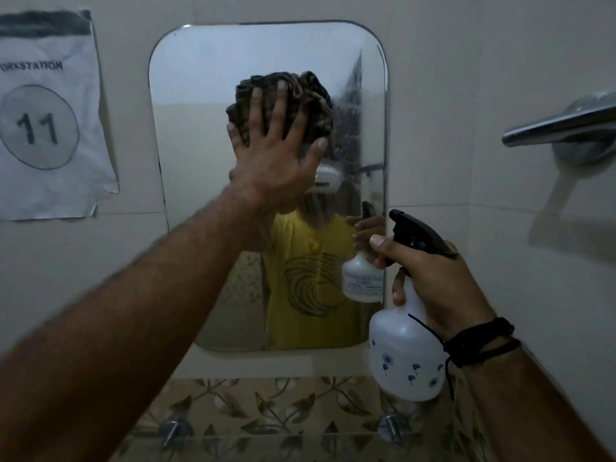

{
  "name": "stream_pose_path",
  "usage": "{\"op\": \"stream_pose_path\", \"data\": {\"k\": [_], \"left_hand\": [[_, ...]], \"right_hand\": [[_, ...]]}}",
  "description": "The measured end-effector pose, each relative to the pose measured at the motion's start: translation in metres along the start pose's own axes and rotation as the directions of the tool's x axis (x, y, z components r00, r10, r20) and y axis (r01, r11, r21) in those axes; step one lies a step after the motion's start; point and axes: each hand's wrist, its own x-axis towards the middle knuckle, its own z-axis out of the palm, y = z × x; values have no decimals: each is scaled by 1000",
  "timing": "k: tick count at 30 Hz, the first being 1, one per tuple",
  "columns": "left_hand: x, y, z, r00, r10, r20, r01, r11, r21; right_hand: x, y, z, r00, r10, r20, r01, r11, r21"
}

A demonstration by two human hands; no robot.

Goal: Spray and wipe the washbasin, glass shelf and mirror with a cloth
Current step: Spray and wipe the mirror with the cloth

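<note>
Pressing a bunched dark cloth [290, 105] flat against the mirror [206, 78], the left hand [273, 151] has its fingers splayed wide over the wad, palm bearing down, which spreads the push across more glass per stroke. The cloth sits a little above the mirror's centre, toward twelve o'clock. A misty patch of droplets shows just beside it at about three o'clock, near the mirror's right edge, so that part looks unwiped as yet.

The right hand [433, 285] keeps the spray bottle [406, 348] off at five o'clock from the cloth, near the mirror's lower right corner. Its fingers are wrapped round the bottle's neck with the forefinger lying along the black trigger head [416, 235], nozzle facing the glass; I'd say it is held ready for another squirt rather than put down.

Below, at six o'clock, the glass shelf [300, 441] runs across on two metal pegs. The washbasin is out of sight. A paper notice [50, 121] hangs at nine o'clock and a chrome handle [560, 125] juts in at three o'clock.
</note>
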Motion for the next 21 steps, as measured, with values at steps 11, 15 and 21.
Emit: {"op": "stream_pose_path", "data": {"k": [11, 15, 21], "left_hand": [[-36, 1, 21, 991, 120, 57, -124, 989, 83], [45, 7, -22, 995, 97, 16, -98, 993, 68], [79, 24, -32, 995, 83, -49, -79, 994, 77]], "right_hand": [[7, -8, 3, 998, -56, 10, 56, 998, 7], [10, -11, 3, 998, -63, 9, 62, 998, 23], [12, -5, -6, 1000, -1, -27, 0, 999, -33]]}}
